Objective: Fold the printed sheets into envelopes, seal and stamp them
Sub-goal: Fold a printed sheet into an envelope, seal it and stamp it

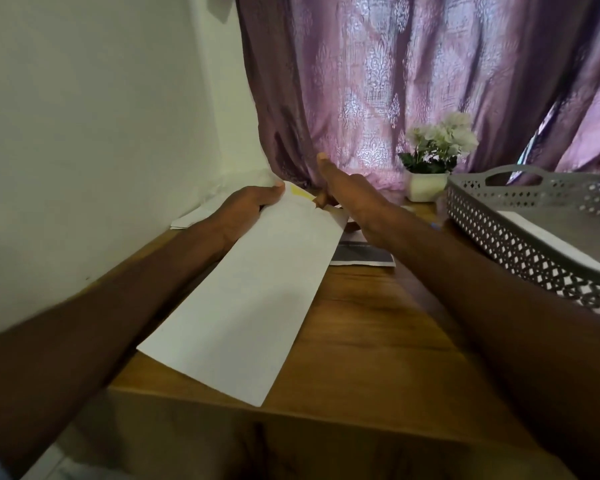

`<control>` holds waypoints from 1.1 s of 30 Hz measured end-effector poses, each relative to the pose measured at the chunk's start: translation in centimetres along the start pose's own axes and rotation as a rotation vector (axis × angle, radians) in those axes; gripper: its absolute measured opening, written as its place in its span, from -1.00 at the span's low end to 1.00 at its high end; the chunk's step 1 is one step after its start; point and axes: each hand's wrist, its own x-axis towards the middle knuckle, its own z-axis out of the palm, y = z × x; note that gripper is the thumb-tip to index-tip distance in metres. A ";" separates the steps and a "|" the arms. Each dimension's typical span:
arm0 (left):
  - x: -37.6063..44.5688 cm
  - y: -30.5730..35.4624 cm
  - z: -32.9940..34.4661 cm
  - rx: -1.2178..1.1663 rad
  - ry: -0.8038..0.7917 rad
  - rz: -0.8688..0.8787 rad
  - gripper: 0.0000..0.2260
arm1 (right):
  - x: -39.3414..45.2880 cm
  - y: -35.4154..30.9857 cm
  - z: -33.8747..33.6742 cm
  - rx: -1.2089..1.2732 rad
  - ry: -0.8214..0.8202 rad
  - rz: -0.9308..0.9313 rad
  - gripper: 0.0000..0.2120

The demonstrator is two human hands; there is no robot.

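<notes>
A long white envelope slants above the wooden table, its near end over the table's front edge. My left hand grips its far left corner, where a bit of yellow shows. My right hand is at the envelope's far end with the thumb raised; its fingers are partly hidden behind the paper, touching the envelope's mouth. A dark printed sheet lies flat on the table under my right wrist.
A grey perforated basket holding white paper stands at the right. A small white pot of white flowers sits at the back by the purple curtain. More white papers lie against the wall on the left.
</notes>
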 end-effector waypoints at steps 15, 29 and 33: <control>0.2 -0.1 -0.3 0.003 -0.023 -0.027 -0.56 | 0.4 0.2 -0.5 -0.079 -0.002 -0.055 -0.38; 0.0 -0.1 -0.4 -0.034 -0.030 -0.037 -0.59 | 1.1 0.7 -0.7 -0.190 -0.018 -0.133 -0.38; -0.1 -0.5 -0.3 -0.090 -0.083 -0.055 -0.61 | 1.3 0.8 -0.7 -0.235 -0.005 -0.139 -0.39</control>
